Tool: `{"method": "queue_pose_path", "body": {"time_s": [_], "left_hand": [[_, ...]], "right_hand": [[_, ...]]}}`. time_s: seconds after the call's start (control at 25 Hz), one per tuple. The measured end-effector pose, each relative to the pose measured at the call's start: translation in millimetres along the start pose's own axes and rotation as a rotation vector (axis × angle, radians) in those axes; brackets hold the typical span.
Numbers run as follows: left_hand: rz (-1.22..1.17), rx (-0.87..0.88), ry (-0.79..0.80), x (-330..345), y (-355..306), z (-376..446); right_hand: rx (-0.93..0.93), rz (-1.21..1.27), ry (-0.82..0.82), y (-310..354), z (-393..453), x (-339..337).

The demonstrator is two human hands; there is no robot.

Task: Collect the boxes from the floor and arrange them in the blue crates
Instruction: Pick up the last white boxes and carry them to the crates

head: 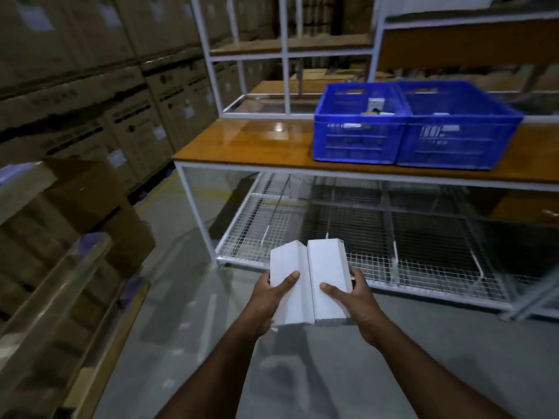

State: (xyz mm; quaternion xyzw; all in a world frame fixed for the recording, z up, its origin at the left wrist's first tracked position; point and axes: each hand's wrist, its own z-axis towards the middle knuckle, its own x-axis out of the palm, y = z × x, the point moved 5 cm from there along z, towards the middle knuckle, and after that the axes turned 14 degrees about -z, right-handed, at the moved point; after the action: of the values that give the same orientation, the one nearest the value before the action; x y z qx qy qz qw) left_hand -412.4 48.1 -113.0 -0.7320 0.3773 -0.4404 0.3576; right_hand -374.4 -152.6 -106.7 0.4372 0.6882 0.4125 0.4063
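Observation:
Two long white boxes lie side by side in front of me, above the grey floor. My left hand (pixel 272 293) grips the left white box (pixel 290 267), thumb on top. My right hand (pixel 348 294) grips the right white box (pixel 326 267) the same way. Ahead, on a wooden table top (pixel 257 146), stand two blue crates side by side. The left blue crate (pixel 357 137) holds a few small white items. The right blue crate (pixel 456 140) shows little inside from here.
The table has a white metal frame and a wire mesh shelf (pixel 378 237) below. Stacked brown cartons (pixel 75 86) line the left wall, with more cartons on a pallet (pixel 60 237) close at my left. Grey concrete floor (pixel 211 297) lies between me and the table.

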Motion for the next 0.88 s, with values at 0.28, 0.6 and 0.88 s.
{"method": "queue_pose_path", "body": {"time_s": [0.28,0.6,0.88], "left_hand": [[0.174,0.008,0.125,60,-17,81],[0.171,-0.055,0.166,149,-36,166],[0.063,-0.07,0.19,260,-70,255]], "right_hand": [[-0.018,-0.024,-0.228,26,33,-47],[-0.032,0.04,-0.332,44,106,-127],[-0.092,0.154,-0.325,83,202,-234]]}}
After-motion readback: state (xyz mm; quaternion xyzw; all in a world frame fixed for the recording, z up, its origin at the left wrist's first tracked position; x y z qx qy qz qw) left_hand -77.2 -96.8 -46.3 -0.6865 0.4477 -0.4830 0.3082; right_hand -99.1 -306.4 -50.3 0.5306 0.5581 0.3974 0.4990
